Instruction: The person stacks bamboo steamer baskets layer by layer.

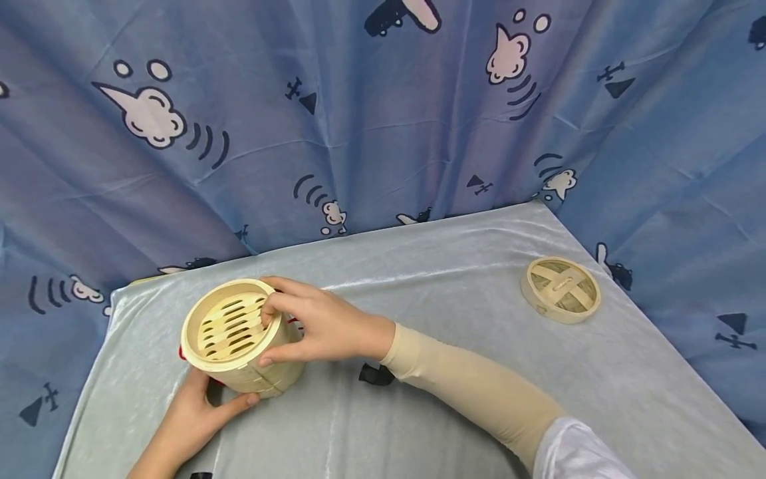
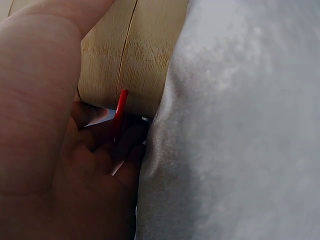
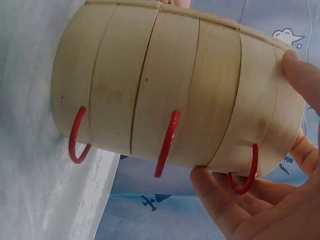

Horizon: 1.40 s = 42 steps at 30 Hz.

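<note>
A stack of bamboo steamer baskets (image 1: 275,380) stands at the left of the cloth-covered table, its top tier (image 1: 236,326) uncovered and showing a slatted floor. Three red handles (image 3: 167,145) line up along its side in the right wrist view. My right hand (image 1: 314,322) grips the top tier at its right side, fingers over the rim and thumb on the outer wall. Low on the near left side, my left hand (image 1: 194,416) holds the stack, thumb along the wall; its fingers are partly hidden behind the basket, close to a red handle (image 2: 119,112).
A round bamboo lid (image 1: 561,291) with crossed strips lies at the right of the table. A small black object (image 1: 376,374) shows below my right wrist, another (image 1: 201,475) at the front edge. Blue patterned curtains (image 1: 383,120) hang behind the table.
</note>
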Each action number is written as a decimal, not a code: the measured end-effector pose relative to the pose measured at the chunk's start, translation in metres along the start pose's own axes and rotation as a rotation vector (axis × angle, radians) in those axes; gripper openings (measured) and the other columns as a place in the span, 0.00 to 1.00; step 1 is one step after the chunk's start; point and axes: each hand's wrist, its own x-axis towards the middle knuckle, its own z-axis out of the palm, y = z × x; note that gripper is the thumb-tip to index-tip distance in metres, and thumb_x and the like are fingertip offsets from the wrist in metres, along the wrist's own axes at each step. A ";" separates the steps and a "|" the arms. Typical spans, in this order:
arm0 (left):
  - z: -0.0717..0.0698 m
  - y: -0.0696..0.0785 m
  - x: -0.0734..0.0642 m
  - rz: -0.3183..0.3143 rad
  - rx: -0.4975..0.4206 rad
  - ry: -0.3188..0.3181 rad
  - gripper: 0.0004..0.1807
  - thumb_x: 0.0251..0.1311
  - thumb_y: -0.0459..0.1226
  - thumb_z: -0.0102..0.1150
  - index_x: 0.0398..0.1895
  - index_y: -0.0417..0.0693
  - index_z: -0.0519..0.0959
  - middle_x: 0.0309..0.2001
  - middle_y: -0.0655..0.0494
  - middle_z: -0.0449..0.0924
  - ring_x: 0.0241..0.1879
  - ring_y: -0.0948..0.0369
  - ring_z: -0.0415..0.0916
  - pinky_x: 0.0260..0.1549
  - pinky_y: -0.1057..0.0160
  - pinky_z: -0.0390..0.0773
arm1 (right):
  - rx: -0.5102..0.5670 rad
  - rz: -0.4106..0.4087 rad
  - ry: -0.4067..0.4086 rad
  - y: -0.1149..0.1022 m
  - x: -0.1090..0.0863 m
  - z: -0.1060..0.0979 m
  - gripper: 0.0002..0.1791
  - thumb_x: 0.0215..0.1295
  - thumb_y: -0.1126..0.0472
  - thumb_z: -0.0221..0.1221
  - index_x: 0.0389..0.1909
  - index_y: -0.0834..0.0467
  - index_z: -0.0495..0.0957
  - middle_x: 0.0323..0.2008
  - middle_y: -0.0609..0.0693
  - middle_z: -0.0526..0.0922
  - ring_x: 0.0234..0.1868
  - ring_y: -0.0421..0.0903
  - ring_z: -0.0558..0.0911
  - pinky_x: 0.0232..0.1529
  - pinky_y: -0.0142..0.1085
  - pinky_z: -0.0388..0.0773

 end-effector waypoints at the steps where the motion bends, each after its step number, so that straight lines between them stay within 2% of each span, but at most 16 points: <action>1: 0.000 0.000 0.000 0.000 0.000 0.000 0.59 0.40 0.42 0.83 0.76 0.69 0.56 0.68 0.59 0.63 0.62 0.73 0.59 0.55 0.82 0.53 | -0.006 0.007 -0.008 0.000 -0.001 0.000 0.28 0.54 0.34 0.68 0.47 0.45 0.72 0.71 0.46 0.62 0.52 0.32 0.72 0.43 0.24 0.74; 3: 0.000 0.000 0.000 0.004 -0.004 0.002 0.59 0.40 0.42 0.83 0.75 0.69 0.57 0.68 0.60 0.64 0.63 0.74 0.59 0.56 0.82 0.53 | -0.007 0.037 -0.029 0.002 -0.004 -0.001 0.33 0.55 0.32 0.66 0.55 0.44 0.72 0.73 0.45 0.58 0.62 0.35 0.69 0.52 0.27 0.73; 5: 0.000 0.001 0.001 0.014 -0.003 0.008 0.58 0.39 0.42 0.84 0.75 0.69 0.58 0.67 0.61 0.65 0.62 0.73 0.61 0.56 0.81 0.53 | 0.014 0.075 -0.047 0.004 -0.008 -0.003 0.39 0.55 0.31 0.65 0.64 0.43 0.67 0.74 0.43 0.55 0.71 0.37 0.60 0.61 0.32 0.69; 8: 0.000 0.001 0.001 0.027 -0.003 0.019 0.57 0.38 0.41 0.84 0.73 0.68 0.61 0.65 0.62 0.67 0.60 0.72 0.63 0.56 0.80 0.54 | 0.039 0.135 -0.058 0.008 -0.016 -0.006 0.46 0.55 0.29 0.63 0.72 0.40 0.60 0.75 0.39 0.51 0.75 0.37 0.52 0.68 0.40 0.64; 11: 0.000 0.001 0.001 0.029 -0.007 0.027 0.56 0.37 0.41 0.85 0.73 0.67 0.61 0.64 0.62 0.68 0.59 0.72 0.63 0.56 0.80 0.55 | 0.034 0.178 -0.050 0.014 -0.024 -0.011 0.47 0.56 0.28 0.61 0.74 0.40 0.57 0.74 0.37 0.52 0.75 0.34 0.50 0.69 0.43 0.62; 15: 0.000 0.000 0.000 0.027 -0.008 0.032 0.56 0.38 0.41 0.84 0.73 0.66 0.62 0.64 0.62 0.67 0.61 0.72 0.62 0.58 0.81 0.54 | 0.001 0.230 -0.018 0.022 -0.035 -0.020 0.46 0.58 0.27 0.59 0.74 0.41 0.58 0.74 0.37 0.54 0.73 0.32 0.53 0.69 0.41 0.62; 24: 0.002 0.000 -0.002 0.016 -0.014 0.037 0.54 0.38 0.41 0.85 0.71 0.67 0.63 0.62 0.65 0.69 0.59 0.73 0.64 0.57 0.81 0.56 | -0.043 0.281 0.056 0.045 -0.062 -0.038 0.44 0.60 0.28 0.59 0.72 0.45 0.63 0.72 0.37 0.59 0.72 0.32 0.57 0.69 0.38 0.61; 31: 0.003 0.001 -0.003 0.020 -0.004 0.041 0.54 0.38 0.41 0.84 0.71 0.65 0.63 0.61 0.65 0.69 0.58 0.73 0.64 0.56 0.82 0.56 | -0.037 0.324 0.113 0.060 -0.082 -0.055 0.44 0.60 0.30 0.61 0.72 0.47 0.63 0.71 0.36 0.61 0.69 0.32 0.62 0.63 0.36 0.70; 42: 0.002 0.002 -0.002 0.021 -0.007 0.031 0.55 0.39 0.40 0.84 0.73 0.66 0.62 0.63 0.65 0.67 0.61 0.73 0.62 0.58 0.81 0.55 | -0.064 0.380 0.128 0.068 -0.095 -0.068 0.45 0.60 0.30 0.60 0.73 0.46 0.62 0.72 0.37 0.60 0.69 0.35 0.63 0.64 0.38 0.69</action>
